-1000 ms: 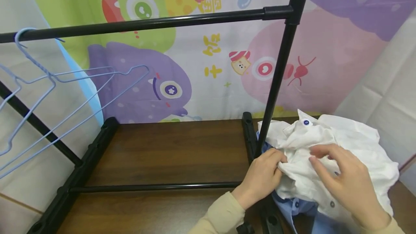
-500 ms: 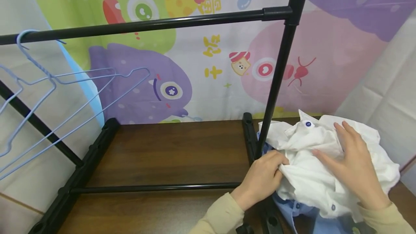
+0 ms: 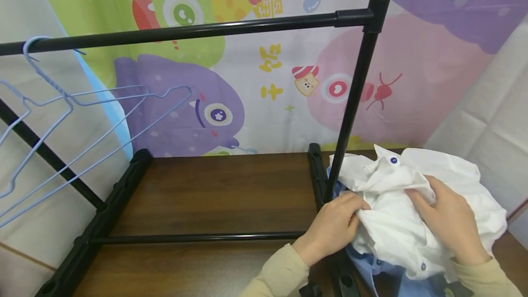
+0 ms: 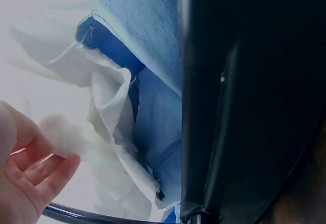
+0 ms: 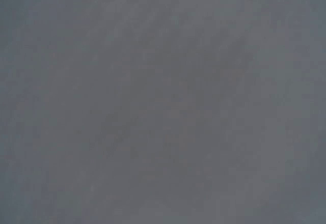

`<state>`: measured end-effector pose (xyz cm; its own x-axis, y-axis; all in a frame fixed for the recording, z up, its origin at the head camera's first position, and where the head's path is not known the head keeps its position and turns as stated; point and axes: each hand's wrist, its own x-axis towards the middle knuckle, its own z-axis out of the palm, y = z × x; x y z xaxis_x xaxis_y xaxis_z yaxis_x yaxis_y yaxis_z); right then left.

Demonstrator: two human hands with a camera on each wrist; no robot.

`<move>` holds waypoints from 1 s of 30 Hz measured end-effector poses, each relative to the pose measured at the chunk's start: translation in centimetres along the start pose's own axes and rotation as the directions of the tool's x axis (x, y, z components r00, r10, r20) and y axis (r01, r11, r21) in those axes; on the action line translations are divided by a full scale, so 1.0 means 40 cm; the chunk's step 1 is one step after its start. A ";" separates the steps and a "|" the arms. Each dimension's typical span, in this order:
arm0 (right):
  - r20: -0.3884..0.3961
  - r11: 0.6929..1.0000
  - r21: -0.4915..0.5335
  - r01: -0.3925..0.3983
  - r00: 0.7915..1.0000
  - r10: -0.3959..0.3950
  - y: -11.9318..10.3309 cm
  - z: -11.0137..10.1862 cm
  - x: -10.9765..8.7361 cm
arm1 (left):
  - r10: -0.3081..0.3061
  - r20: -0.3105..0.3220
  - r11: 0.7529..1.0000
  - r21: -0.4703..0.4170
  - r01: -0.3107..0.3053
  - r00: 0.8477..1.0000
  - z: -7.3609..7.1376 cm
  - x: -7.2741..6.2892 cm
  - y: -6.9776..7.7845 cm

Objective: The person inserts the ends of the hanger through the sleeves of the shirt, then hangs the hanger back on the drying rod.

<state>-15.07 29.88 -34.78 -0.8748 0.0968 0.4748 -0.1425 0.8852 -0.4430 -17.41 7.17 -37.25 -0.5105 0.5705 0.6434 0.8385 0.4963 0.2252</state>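
A crumpled white shirt [image 3: 462,173] with dark buttons lies heaped at the right in the head view. My left hand [image 3: 336,219] pinches its near-left edge, beside the rack's upright. Fingers of the left hand [image 4: 43,170] also hold the white cloth in the left wrist view. My right hand [image 3: 447,219] grips a fold in the middle of the shirt, its fingertips hidden in the cloth. Beneath the white shirt lies a blue garment [image 3: 371,265] with a button, and its blue cloth [image 4: 147,35] shows in the left wrist view. The right wrist view is a grey blur.
A black garment rack [image 3: 247,25] spans the scene, its right upright [image 3: 354,95] close to my left hand. Blue wire hangers [image 3: 62,97] hang from the top bar at the left. A low bar [image 3: 198,238] crosses above the brown wooden surface [image 3: 231,191]. A cartoon-printed curtain [image 3: 272,118] hangs behind.
My right hand lifted off the shirt with spread fingers, then came down and took hold of a fold in its middle. The left hand has kept its pinch with barely any shift.
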 end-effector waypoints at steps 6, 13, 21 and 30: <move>-0.119 0.999 0.003 0.032 0.992 -0.032 -0.006 0.005 -0.006 | -0.002 0.026 0.999 -0.050 0.003 1.000 -0.009 0.001 -0.001; -0.202 0.997 0.063 -0.052 0.977 0.064 -0.035 0.001 -0.014 | 0.000 -0.038 0.996 -0.091 -0.004 0.999 -0.017 0.002 0.000; -0.289 0.991 0.102 -0.087 0.951 0.113 -0.082 -0.010 -0.030 | -0.026 -0.077 0.992 -0.121 0.017 0.997 -0.025 -0.001 -0.001; -0.311 0.988 0.147 -0.034 0.947 0.079 -0.142 -0.019 -0.059 | 0.005 -0.131 0.988 -0.151 -0.025 0.991 -0.038 0.009 0.001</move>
<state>-11.85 24.98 -32.79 -0.6956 0.3034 0.6512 -0.1790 0.8046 -0.5662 -17.26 6.41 -35.92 -0.4766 0.4821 0.7352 0.8703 0.3770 0.3170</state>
